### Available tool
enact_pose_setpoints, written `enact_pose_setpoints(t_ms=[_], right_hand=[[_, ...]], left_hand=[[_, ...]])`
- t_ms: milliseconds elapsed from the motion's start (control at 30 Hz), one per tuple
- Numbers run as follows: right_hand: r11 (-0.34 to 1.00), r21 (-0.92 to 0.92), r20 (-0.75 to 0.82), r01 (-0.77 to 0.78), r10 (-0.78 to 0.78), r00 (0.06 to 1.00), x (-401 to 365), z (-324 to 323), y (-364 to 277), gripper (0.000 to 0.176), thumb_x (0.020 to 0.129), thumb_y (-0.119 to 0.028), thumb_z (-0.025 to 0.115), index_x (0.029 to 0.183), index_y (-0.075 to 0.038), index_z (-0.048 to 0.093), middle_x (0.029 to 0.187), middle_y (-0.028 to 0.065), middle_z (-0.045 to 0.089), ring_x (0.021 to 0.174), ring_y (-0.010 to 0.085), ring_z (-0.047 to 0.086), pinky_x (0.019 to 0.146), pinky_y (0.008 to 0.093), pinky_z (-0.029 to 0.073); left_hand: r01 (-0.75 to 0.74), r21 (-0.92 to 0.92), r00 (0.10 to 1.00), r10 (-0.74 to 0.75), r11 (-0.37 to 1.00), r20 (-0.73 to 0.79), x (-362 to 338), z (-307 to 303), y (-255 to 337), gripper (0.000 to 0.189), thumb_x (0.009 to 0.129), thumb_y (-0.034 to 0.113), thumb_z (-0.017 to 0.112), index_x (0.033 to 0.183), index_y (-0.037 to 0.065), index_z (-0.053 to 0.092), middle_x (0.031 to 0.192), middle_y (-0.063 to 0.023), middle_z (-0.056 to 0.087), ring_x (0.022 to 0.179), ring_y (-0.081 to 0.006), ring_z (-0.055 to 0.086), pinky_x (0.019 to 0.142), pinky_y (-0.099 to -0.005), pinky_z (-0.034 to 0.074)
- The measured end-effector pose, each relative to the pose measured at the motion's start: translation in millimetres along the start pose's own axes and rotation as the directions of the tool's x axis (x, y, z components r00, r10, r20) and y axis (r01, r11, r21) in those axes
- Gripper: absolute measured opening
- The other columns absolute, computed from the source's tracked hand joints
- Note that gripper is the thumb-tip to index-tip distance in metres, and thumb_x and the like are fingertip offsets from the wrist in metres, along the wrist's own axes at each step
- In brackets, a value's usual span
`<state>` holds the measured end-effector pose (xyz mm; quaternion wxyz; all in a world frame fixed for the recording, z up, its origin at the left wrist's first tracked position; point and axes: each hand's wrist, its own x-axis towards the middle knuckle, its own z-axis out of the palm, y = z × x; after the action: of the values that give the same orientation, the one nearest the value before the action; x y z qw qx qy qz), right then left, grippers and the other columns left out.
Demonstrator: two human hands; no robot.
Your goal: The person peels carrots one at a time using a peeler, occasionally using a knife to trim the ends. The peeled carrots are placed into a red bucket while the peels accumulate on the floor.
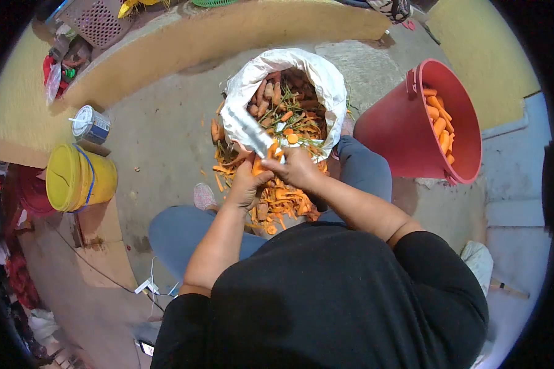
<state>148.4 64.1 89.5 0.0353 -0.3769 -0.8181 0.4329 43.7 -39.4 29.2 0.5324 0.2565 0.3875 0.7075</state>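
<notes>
Left hand (pixel 249 182) and right hand (pixel 297 169) nearly touch, each curled tight on what it holds. Largest nearby is the red tub (pixel 385 123), with smooth orange carrots (pixel 440 126) inside, right of the white sack (pixel 326 77), whose rolled rim surrounds duller roots and greens. Across the sack's near left rim slants a broad knife (pixel 247 129), blurred, its handle hidden in the right fist. Just outside the near rim, the left fingers wrap a carrot (pixel 258 166). It should be light and stiff, slick wherever bare flesh shows, and apt to snap if bent; the thick end offers the surest hold, fingertips behind the blade. Thin shavings (pixel 283 200), probably limp and damp, heap below the near rim.
</notes>
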Motion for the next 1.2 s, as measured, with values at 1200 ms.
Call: enact_pose_setpoints(t_ms=[1200], right_hand=[[0.554, 0.811, 0.185, -0.186, 0.058, 0.981, 12, -26, 25, 0.029, 0.07, -0.02, 0.068, 0.087, -0.003, 0.052, 0.07, 0.0024, 0.053, 0.045, 0.0092, 0.046, 0.04, 0.0211, 0.037]], left_hand=[[0.247, -0.259, 0.966, -0.257, 0.934, -0.005, 0, 14, 15, 0.047, 0.09, 0.039, 0.035, 0.117, 0.0, 0.04, 0.105, -0.0155, 0.054, 0.084, -0.0224, 0.059, 0.065, -0.0286, 0.052]])
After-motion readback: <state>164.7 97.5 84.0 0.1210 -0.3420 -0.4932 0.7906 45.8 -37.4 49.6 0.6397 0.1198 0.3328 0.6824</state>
